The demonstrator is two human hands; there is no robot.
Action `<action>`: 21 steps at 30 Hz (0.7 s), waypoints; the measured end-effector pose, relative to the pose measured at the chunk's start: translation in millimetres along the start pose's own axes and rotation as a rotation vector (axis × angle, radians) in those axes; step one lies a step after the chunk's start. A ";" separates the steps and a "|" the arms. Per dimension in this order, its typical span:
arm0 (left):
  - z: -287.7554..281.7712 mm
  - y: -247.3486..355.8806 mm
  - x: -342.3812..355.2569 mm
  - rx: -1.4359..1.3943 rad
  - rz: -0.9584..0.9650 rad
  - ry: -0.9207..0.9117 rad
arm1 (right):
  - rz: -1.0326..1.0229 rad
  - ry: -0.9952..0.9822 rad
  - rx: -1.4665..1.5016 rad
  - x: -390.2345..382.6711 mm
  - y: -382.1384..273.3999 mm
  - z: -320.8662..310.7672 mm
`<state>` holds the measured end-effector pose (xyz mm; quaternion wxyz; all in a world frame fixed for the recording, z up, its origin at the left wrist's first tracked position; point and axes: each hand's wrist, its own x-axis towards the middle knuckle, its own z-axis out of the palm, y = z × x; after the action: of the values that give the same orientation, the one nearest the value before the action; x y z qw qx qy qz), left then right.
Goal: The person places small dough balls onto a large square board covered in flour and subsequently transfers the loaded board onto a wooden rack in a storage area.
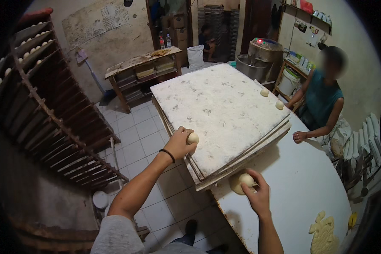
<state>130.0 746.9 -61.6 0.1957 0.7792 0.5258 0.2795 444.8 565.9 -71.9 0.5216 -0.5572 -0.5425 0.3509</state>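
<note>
My left hand (183, 143) is closed around a dough ball (193, 138) at the near left edge of the flour-covered top board (216, 110). That board lies on a stack of similar flat boards. Lower down, by the stack's near corner, my right hand (258, 195) has its thumb and fingers around another pale dough ball (246, 180). A further rounded lump of dough (236, 185) shows just beside and beneath it, partly covered. Two dough balls, one farther (264, 92) and one nearer (279, 104), sit on the board's right side.
The white worktable (296, 182) carries the stack and a flattened dough sheet (324, 237). A person (324, 93) stands at the right, one hand on the table's edge. A tall rack (34, 93) with dough balls stands left. Behind are a low shelf table (144, 63) and a mixer (262, 57).
</note>
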 end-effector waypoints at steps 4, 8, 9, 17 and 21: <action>-26.5 51.8 -29.0 -0.234 0.102 0.019 | -0.397 -0.135 -0.381 73.0 -43.4 89.8; -19.6 202.5 -116.8 -1.513 0.388 -0.455 | -0.399 -0.146 -0.665 69.5 -15.3 91.9; -4.6 226.1 -141.8 -1.726 0.567 -0.584 | -0.346 -0.096 -0.557 53.6 -34.8 87.9; 61.8 413.7 -275.5 -2.881 0.184 -1.050 | 0.281 0.132 -0.305 -217.6 85.1 -87.8; 120.7 445.9 -290.2 -2.389 0.065 -1.132 | 0.669 0.493 -0.167 -384.9 152.4 -195.3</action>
<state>439.7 310.9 46.1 0.9419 0.1489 -0.2149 0.2107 604.4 173.4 -244.9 0.4462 -0.8103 -0.2172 0.3118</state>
